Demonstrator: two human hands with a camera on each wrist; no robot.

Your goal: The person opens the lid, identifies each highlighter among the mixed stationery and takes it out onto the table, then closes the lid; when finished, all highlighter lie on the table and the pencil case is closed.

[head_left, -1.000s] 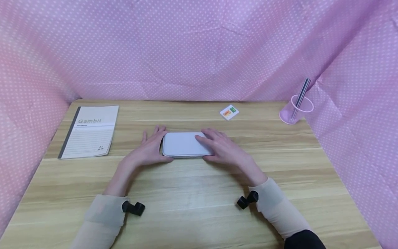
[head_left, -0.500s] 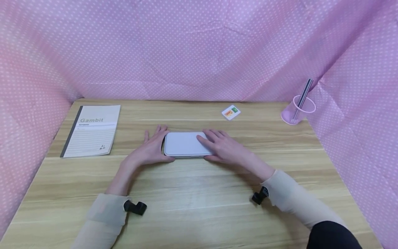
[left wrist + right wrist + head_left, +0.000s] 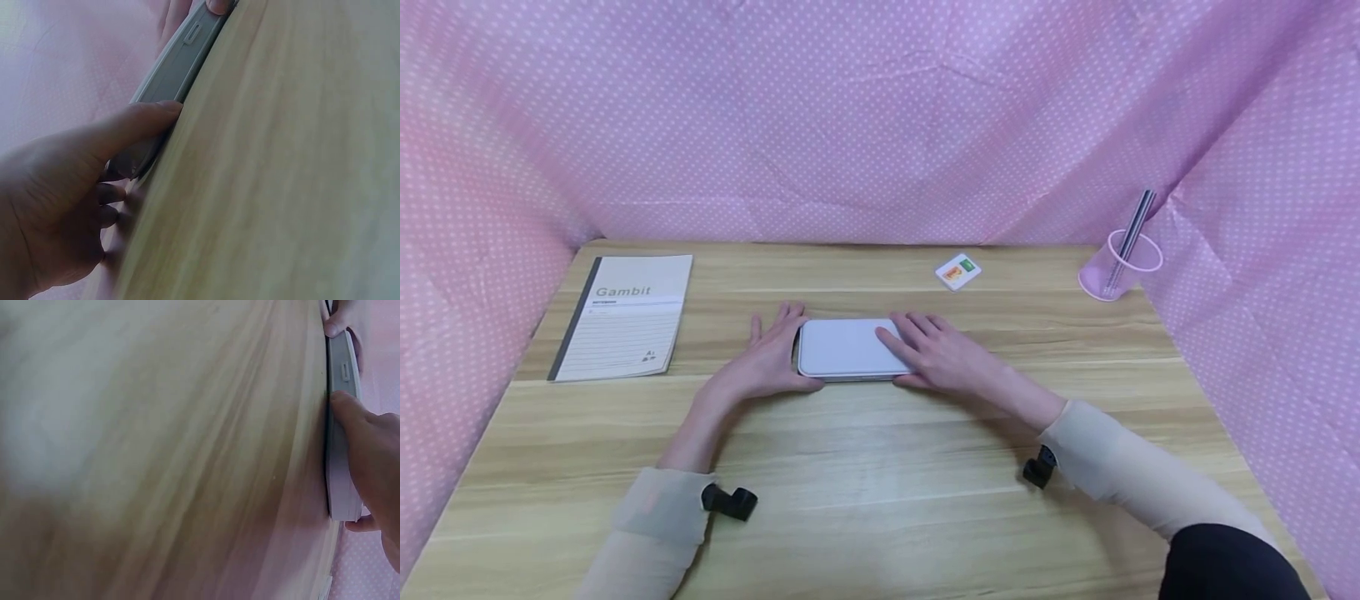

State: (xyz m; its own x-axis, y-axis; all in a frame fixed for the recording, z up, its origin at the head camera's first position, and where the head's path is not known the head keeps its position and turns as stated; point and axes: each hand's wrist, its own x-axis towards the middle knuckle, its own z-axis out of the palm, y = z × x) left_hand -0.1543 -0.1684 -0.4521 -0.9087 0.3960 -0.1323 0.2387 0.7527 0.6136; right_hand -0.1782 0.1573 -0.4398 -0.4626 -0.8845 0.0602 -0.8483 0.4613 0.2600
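A flat white case [image 3: 848, 347] with rounded corners lies on the wooden table, long side toward me. Its grey front side [image 3: 170, 78] carries a small slotted latch. At the left end my left hand [image 3: 763, 364] holds it, thumb along the front side and fingers toward the back corner. My right hand [image 3: 949, 358] grips the right end, its thumb [image 3: 347, 407] on the front side and its fingers over the top and back edge. The case's right end is hidden under that hand in the head view.
A notebook [image 3: 625, 321] marked "Gambit" lies at the left of the table [image 3: 865, 500]. Behind the case is a small printed card [image 3: 958, 272]. A pink mesh cup [image 3: 1101, 273] with dark metallic sticks [image 3: 1137, 218] stands back right. Dotted pink cloth [image 3: 865, 125] surrounds the table.
My right forearm has swung outward to the right while its hand stays on the case. The whole head view has shifted slightly. Case and left hand keep their places on the table.
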